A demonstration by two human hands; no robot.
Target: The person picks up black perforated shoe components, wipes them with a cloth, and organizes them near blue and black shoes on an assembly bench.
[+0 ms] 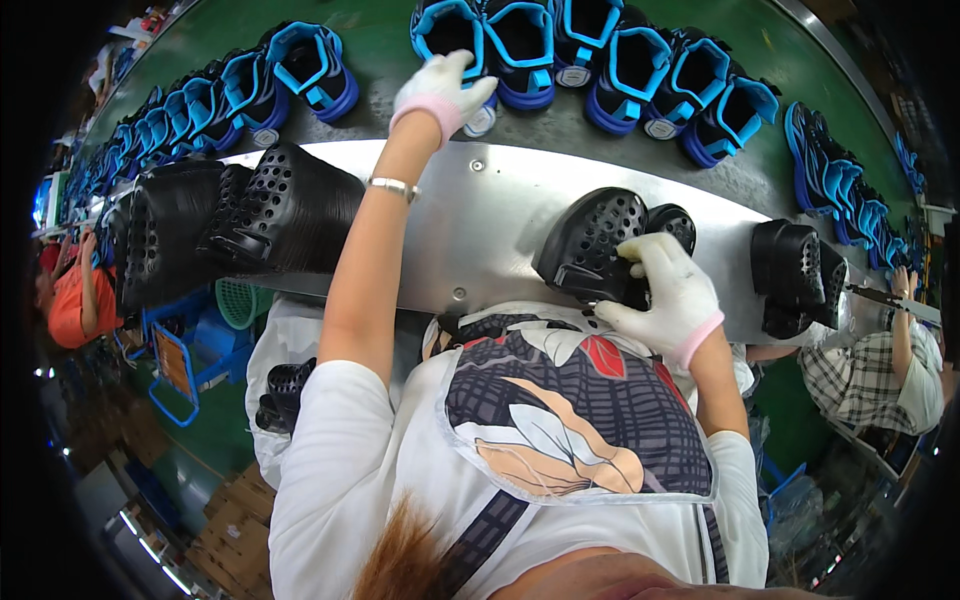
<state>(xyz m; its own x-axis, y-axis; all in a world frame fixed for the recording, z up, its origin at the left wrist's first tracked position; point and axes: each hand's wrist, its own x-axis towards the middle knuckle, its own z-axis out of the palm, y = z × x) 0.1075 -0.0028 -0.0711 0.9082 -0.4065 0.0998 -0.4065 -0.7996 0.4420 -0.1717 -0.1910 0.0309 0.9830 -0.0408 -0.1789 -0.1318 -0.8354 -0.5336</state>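
Observation:
Gloved in white with a pink cuff, my left hand reaches forward to a black and blue sneaker in the far row. Its fingers and thumb are closed about the sneaker's heel, which the glove partly hides. My right hand, in a matching glove, grips a black perforated plastic shoe insert on the metal ledge close to my body. A second black insert is right behind it, partly covered. The fingers lie over the insert's right end, with the thumb at the near side.
Sneakers line the green conveyor to left and right. Stacked black inserts sit on the ledge at left, with another stack at right. Other people are at both sides. A blue cart stands at lower left.

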